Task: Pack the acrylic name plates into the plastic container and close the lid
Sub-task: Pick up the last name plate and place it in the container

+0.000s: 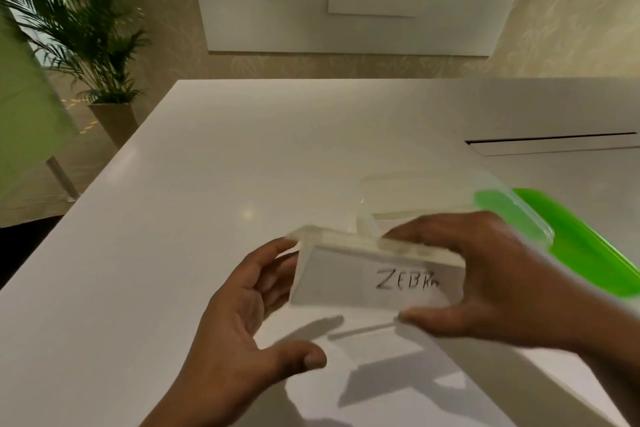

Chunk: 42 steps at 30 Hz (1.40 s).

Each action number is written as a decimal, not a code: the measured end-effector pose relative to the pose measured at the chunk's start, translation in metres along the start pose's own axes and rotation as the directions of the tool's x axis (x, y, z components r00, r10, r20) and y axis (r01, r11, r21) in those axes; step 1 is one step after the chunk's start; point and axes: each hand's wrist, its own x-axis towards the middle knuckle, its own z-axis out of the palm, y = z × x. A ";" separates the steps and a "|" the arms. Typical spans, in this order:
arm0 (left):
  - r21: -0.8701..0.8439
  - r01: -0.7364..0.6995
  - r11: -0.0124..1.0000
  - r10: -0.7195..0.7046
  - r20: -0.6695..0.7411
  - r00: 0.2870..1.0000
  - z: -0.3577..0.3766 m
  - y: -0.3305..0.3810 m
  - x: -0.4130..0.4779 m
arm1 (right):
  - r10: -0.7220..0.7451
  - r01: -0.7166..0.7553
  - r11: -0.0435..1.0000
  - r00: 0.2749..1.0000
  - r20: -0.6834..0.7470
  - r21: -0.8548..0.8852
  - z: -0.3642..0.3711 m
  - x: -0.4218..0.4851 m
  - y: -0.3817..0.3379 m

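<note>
Your right fingers [420,235] curl over the top edge of the acrylic name plate [346,276], marked "ZEBRA", with the thumb beneath, so your right hand [491,274] pinches it just above the white table [207,184]. Your left hand [242,315] is spread loose, fingertips touching the plate's 9 o'clock end. The clear plastic container [415,191] stands just beyond the plate at 1 o'clock, and the green lid [588,253] lies at 3 o'clock.

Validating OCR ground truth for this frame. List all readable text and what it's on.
"ZEBR" plus a partly cut-off, blurred last letter: handwritten in dark marker on the white insert of the acrylic name plate held by the right hand.
No other text: the plastic container and green lid show no visible print.
</note>
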 end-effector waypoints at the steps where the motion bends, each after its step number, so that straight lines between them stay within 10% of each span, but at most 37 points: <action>1: 0.102 0.020 0.995 -0.021 0.010 1.000 -0.004 -0.005 0.002 | 0.001 -0.002 1.000 1.000 -0.019 -0.023 -0.006 0.004 0.005; 6: 0.694 0.181 0.697 -0.098 -0.157 0.983 -0.025 -0.040 0.017 | 0.049 -0.061 0.989 0.995 -0.088 -0.131 -0.027 0.031 0.043; 13: 0.906 0.204 0.370 -0.116 -0.173 0.978 -0.034 -0.076 0.016 | 0.252 -0.247 0.956 0.968 0.017 -0.157 -0.021 0.056 0.121; 42: 0.925 0.174 0.338 -0.057 -0.164 0.985 -0.037 -0.082 0.017 | 0.386 -0.314 0.910 0.880 0.276 -0.272 0.024 0.071 0.168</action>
